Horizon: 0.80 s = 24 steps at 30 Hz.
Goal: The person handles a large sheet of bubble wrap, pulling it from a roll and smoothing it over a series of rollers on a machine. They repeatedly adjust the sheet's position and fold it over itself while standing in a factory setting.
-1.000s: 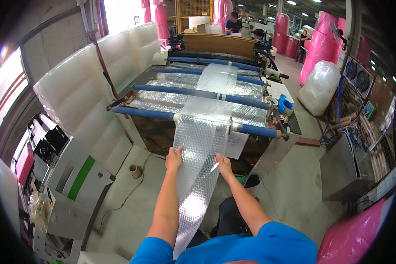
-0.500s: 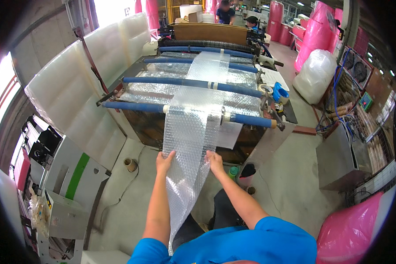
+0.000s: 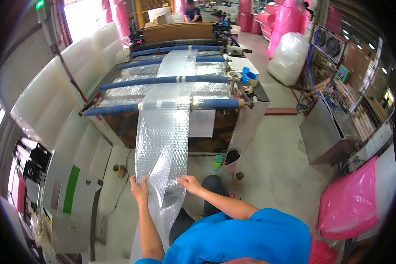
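A long clear strip of bubble wrap [image 3: 163, 145] runs off a machine with blue rollers [image 3: 163, 105] and hangs down toward me. My left hand [image 3: 139, 190] grips the strip's left edge. On the right edge, my right hand [image 3: 190, 184] pinches the sheet. Both hands hold it at about the same height, low in front of my blue shirt. Below my hands the strip trails on toward the floor.
White padded rolls [image 3: 57, 110] line the left side. A grey box with a green stripe [image 3: 70, 198] stands at lower left. Small cups and a green bottle [image 3: 218, 162] sit on the floor under the machine. Pink bags [image 3: 350, 204] and a metal cabinet [image 3: 323, 132] are right.
Both hands have drawn the bubble wrap strip downward and toward me, so more of the sheet hangs off the front roller. My view has tilted slightly.
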Available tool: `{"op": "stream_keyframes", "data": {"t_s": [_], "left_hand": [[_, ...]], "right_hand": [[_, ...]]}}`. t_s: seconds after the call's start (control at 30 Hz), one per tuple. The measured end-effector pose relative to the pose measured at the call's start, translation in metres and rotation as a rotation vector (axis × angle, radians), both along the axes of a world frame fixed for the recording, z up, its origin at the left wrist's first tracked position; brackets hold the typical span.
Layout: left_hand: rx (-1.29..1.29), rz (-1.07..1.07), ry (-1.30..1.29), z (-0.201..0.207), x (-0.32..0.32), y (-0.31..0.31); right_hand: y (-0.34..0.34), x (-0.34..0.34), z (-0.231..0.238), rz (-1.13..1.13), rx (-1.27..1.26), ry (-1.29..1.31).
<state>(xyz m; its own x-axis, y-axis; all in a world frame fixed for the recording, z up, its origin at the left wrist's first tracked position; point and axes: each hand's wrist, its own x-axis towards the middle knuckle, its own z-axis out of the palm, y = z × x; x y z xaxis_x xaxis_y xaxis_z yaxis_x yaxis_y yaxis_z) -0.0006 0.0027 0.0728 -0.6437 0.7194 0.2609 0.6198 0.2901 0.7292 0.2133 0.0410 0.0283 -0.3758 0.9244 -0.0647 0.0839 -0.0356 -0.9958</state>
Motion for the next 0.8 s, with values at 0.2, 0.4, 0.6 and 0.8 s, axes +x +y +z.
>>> {"op": "stream_keyframes", "data": {"t_s": [0.2, 0.4, 0.6, 0.8], "left_hand": [[0.421, 0.057, -0.27, 0.042, -0.018, 0.004], [0.404, -0.079, -0.706, 0.07, -0.024, -0.008], [-0.034, 0.063, 0.003, 0.01, -0.002, 0.005], [0.055, -0.047, -0.04, -0.024, -0.001, 0.009]], "right_hand": [[-0.03, -0.015, 0.062, -0.09, 0.04, 0.211], [-0.035, -0.004, 0.084, -0.107, 0.111, 0.193], [-0.016, 0.003, 0.005, -0.209, 0.137, -0.064], [0.004, 0.009, -0.01, -0.119, 0.082, -0.173]]}}
